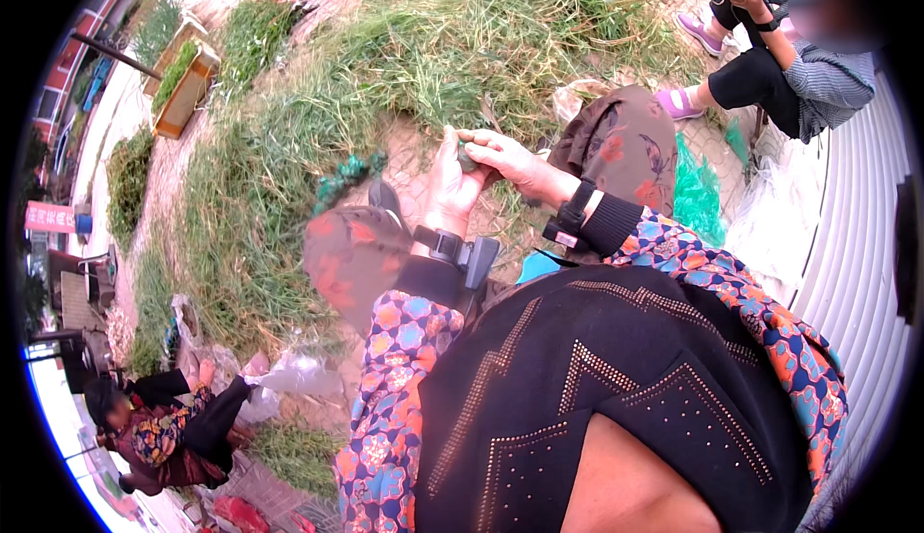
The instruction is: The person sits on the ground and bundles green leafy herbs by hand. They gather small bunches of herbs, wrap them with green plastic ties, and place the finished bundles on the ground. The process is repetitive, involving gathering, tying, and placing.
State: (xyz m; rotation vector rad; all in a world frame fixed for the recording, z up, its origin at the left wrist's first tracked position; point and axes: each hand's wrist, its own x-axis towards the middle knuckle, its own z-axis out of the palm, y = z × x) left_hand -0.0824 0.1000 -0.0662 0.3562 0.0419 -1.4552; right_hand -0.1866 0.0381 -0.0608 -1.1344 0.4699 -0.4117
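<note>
My left hand [456,188] and my right hand [509,163] meet in front of me, above the gap between my knees. Between their fingers and thumbs is a small dark green object [468,158], mostly covered, so its kind is unclear. Cut green grass-like plants [433,85] are heaped on the paving just beyond my fingertips. To the left of my hands, a bunched strip of green netting or plastic [351,175] lies by my shoe [386,199]. Each of my wrists wears a strapped device.
One person [787,71] sits at upper right holding plant stems; another [166,432] sits at lower left near clear plastic sheeting [299,374]. Green plastic [698,194] and white plastic [769,215] lie right, beside a corrugated metal wall [855,230]. A planter box [189,93] stands upper left.
</note>
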